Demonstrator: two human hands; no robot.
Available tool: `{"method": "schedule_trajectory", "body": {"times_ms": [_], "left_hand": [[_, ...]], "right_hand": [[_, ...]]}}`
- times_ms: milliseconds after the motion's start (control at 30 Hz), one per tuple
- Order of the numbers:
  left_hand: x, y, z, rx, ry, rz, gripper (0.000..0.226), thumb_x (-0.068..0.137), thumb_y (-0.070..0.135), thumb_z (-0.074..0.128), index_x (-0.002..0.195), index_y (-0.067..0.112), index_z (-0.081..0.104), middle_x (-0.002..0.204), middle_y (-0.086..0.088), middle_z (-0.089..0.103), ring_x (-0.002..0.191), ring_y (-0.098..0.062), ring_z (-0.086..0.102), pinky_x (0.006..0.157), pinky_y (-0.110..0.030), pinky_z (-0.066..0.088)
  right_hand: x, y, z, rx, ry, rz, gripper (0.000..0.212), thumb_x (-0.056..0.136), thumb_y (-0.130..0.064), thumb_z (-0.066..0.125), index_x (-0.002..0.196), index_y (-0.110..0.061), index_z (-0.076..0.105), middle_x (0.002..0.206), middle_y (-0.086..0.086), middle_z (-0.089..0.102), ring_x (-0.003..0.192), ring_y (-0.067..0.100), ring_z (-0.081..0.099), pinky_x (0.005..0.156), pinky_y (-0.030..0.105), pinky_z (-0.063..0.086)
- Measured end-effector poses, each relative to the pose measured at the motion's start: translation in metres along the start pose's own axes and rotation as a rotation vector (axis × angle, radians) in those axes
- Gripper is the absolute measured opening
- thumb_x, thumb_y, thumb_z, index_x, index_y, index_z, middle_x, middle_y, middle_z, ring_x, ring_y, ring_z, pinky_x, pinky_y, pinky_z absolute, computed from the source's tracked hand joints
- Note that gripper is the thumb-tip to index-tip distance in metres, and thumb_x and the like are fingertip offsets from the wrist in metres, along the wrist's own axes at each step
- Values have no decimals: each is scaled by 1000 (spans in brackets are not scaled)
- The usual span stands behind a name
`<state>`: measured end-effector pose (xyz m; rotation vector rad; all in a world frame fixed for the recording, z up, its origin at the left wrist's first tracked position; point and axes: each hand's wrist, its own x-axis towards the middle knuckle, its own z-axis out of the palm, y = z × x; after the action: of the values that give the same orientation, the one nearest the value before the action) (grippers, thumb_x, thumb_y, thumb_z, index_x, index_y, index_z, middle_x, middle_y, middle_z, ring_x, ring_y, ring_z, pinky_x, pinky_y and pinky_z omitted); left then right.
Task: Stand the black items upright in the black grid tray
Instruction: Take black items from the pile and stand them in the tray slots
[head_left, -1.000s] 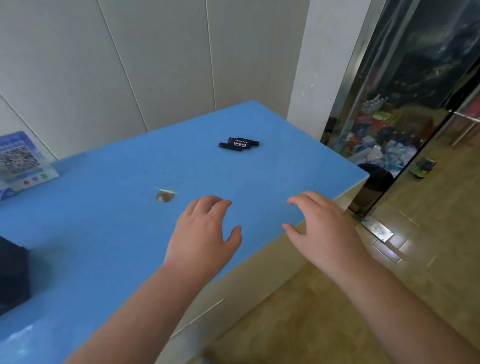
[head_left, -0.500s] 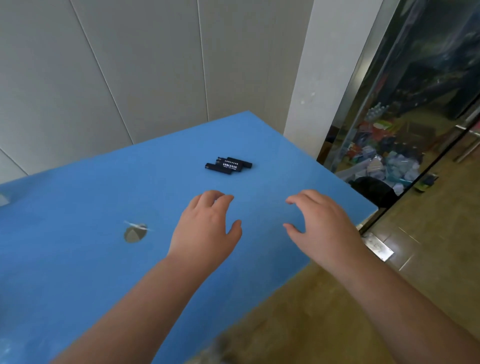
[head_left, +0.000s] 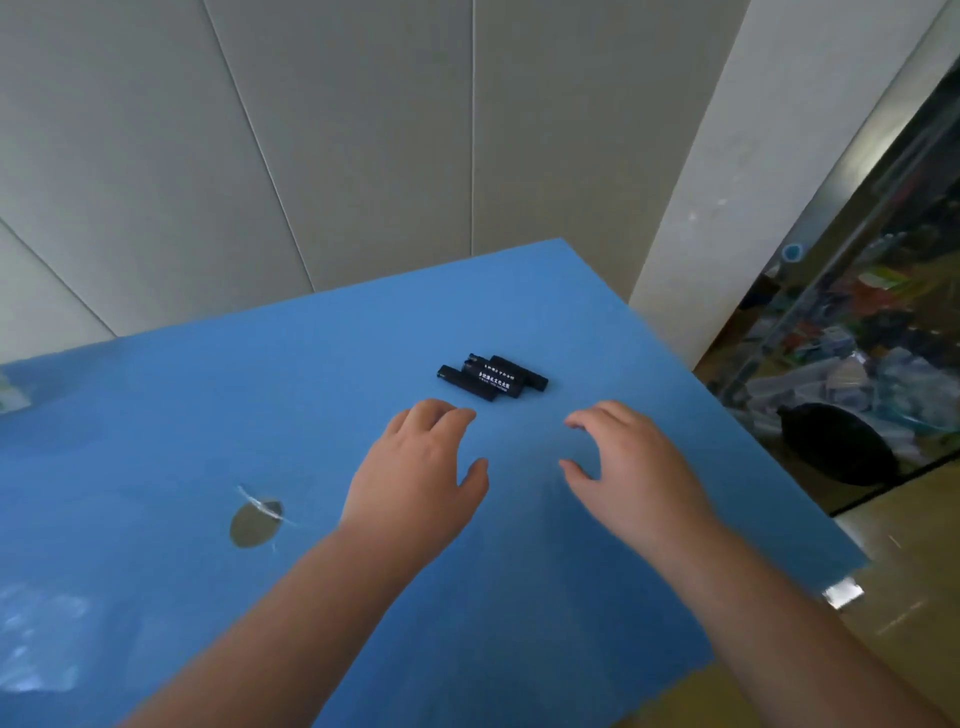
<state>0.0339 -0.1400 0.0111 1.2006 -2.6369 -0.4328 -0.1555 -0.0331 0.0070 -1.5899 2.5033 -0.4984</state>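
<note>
Hands closer to the black items (head_left: 492, 378) — nothing gripped.
Your left hand (head_left: 415, 470) and right hand (head_left: 631, 462) hover open, empty; tray out of view.

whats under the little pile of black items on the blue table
The black items lie flat, bunched together, directly on the blue table; nothing else shows beneath them. The patch they cover is hidden. Both the left hand and right hand are short of them.

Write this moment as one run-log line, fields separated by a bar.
left hand: open, empty | right hand: open, empty | black items: lying flat on blue table, untouched | grid tray: not visible
</note>
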Motion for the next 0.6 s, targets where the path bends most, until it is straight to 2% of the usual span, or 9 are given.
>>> {"method": "schedule_trajectory", "body": {"times_ms": [200, 367, 600], "left_hand": [[25, 8, 12, -10, 38, -138, 50, 94, 46, 49, 142, 32, 43, 140, 15, 41, 131, -11, 40, 100, -25, 39], [46, 14, 27, -15, 55, -234, 48, 95, 45, 49, 141, 31, 45, 139, 14, 44, 130, -11, 41, 101, -25, 38], [63, 18, 38, -13, 72, -324, 46, 94, 42, 50, 139, 29, 48, 137, 13, 46, 129, -12, 42, 99, -25, 39]], "right_hand": [[69, 10, 18, 76, -82, -101, 32, 91, -31, 64, 123, -23, 62, 117, -9, 58, 112, 16, 56, 86, 32, 50], [126, 1, 33, 88, -89, -186, 17, 92, -26, 60, 108, -21, 67, 106, -4, 60, 102, 21, 57, 79, 35, 51], [150, 1, 49, 1, -167, -227, 12, 93, -24, 56, 94, -17, 66, 96, 0, 56, 90, 26, 56, 70, 37, 50]]}}
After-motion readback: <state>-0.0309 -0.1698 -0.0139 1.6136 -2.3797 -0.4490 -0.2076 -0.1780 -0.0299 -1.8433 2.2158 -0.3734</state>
